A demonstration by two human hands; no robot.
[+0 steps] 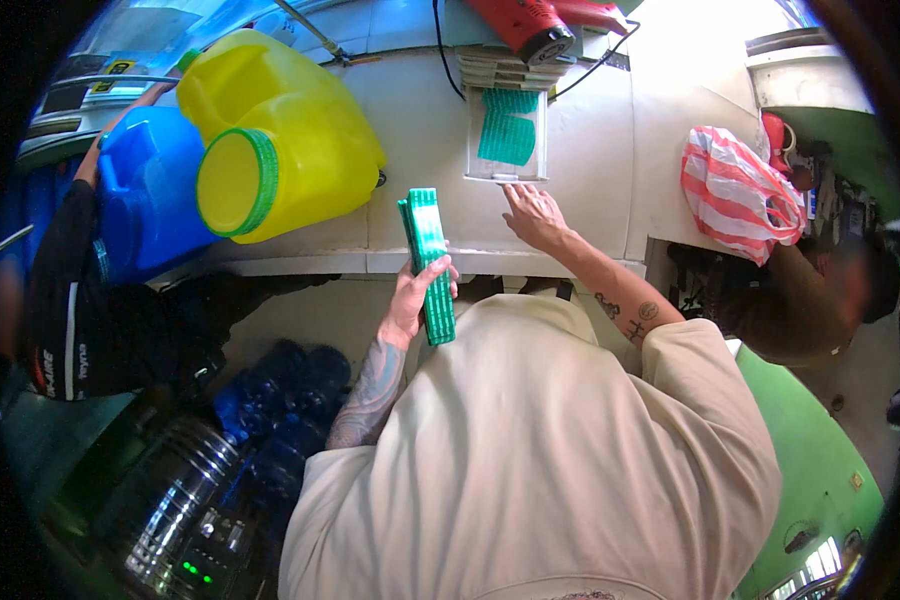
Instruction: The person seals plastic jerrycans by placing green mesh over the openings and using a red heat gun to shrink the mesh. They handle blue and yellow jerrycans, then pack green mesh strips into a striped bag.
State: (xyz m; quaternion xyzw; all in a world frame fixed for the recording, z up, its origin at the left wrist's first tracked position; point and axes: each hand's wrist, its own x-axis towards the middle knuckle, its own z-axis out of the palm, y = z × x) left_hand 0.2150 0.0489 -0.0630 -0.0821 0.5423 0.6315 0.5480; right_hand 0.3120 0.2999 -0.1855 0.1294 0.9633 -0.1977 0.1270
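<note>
My left hand (418,294) grips a long, narrow stack of green printed plastic strips or sleeves (433,277) over the counter's front edge. To its right my right hand (534,216) is spread, its fingertips at the front edge of a clear rectangular tray or box (543,161) on the counter. More green printed pieces (508,139) lie in that box, at least one with a curved edge. Behind it a red heat gun (536,41) rests above a stack of pale, flat pieces (514,71). Whether my right fingers touch the box is hard to tell.
A yellow jug with a green lid (292,165) and a blue jug (154,195) stand at the left. A red-and-white striped plastic bag (739,187) lies at the right. A person in black (64,300) is at far left, another person (787,300) at far right. A black cable (450,67) hangs behind.
</note>
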